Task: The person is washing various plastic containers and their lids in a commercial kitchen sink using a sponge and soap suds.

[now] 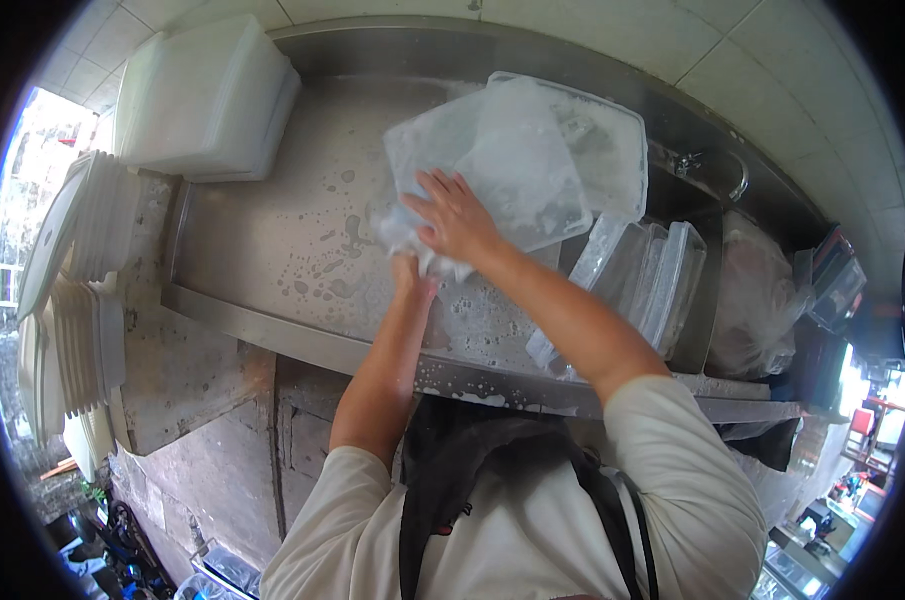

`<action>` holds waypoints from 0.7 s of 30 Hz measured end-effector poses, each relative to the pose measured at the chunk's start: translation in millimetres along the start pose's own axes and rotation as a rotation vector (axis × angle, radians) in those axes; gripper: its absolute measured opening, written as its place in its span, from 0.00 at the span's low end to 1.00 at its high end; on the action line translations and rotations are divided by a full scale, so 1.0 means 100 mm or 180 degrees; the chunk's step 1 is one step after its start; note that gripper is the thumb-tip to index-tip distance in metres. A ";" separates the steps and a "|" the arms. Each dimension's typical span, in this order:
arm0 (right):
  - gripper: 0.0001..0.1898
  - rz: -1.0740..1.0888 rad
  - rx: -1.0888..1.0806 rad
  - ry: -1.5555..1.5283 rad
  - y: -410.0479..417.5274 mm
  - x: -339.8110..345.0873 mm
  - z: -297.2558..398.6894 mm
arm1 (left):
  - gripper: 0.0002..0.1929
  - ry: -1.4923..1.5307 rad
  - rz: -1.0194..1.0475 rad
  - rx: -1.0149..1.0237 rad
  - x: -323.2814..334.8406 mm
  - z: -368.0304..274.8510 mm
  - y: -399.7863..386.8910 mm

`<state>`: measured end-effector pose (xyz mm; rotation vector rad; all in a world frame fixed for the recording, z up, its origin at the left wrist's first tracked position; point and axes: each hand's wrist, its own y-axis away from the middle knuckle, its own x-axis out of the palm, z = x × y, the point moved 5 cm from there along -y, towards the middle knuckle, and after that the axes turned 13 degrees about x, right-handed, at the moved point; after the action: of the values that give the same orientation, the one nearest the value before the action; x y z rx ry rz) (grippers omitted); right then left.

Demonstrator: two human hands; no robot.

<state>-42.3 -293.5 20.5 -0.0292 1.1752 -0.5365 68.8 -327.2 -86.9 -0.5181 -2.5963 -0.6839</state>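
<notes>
My right hand (460, 221) lies palm down with its fingers spread, over the near left corner of a translucent rectangular plastic lid or tub (527, 142) that is wet with suds. Just below it is my left hand (413, 274), its fingers mostly hidden behind a crumpled, wet white cloth or plastic sheet (400, 229). Whether the left fingers grip this white piece cannot be made out. Under the far right side of the lid or tub is another clear plastic tub (625, 157) with foamy water in it. All of this rests on a stainless steel sink counter (272, 247) dotted with water.
Nested white tubs (197, 97) stand at the back left; stacked white lids (84, 225) hang near the left edge. On the right, clear containers (647, 285) lean by a sink basin under a metal faucet (734, 176). A filled plastic bag (752, 300) sits beyond them.
</notes>
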 end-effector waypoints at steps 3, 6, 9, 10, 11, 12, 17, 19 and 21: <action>0.31 -0.0477 0.1206 0.0873 0.37 -0.23 -0.56 | 0.27 -0.0096 -0.0226 0.0034 -0.23 0.02 0.03; 0.30 -0.0438 0.3069 -0.0539 0.29 -0.55 -1.58 | 0.28 0.0287 -0.0311 -0.0033 -0.26 0.00 0.02; 0.28 -0.1284 0.3707 -0.2468 0.07 -0.95 -1.99 | 0.30 -0.0125 -0.0149 -0.0209 0.06 -0.21 -0.12; 0.27 -0.1473 0.2882 -0.2800 -0.05 -1.21 -1.94 | 0.32 -0.0554 -0.0153 -0.0004 0.22 -0.38 -0.19; 0.25 -0.1796 0.2381 -0.3144 -0.07 -1.45 -1.86 | 0.35 -0.0645 0.0099 0.0370 0.45 -0.60 -0.26; 0.26 -0.1823 0.1736 -0.3303 -0.11 -1.69 -1.73 | 0.39 -0.0693 0.0155 0.0634 0.65 -0.83 -0.30; 0.28 -0.1285 -0.0331 -0.3224 0.08 -2.59 -1.09 | 0.48 0.0573 0.0578 0.1037 1.07 -1.94 -0.10; 0.28 -0.0583 0.1376 -0.2503 0.08 -2.33 -0.96 | 0.47 0.1007 0.0747 0.0653 0.95 -1.97 0.10; 0.26 0.0758 0.2478 -0.2004 0.19 -1.78 -0.65 | 0.40 0.0980 0.1025 0.0167 0.85 -1.67 0.29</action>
<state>-140.9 -187.5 143.4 0.5652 0.3004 -0.6770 57.4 -370.9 97.0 -0.7312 -2.1738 -0.5371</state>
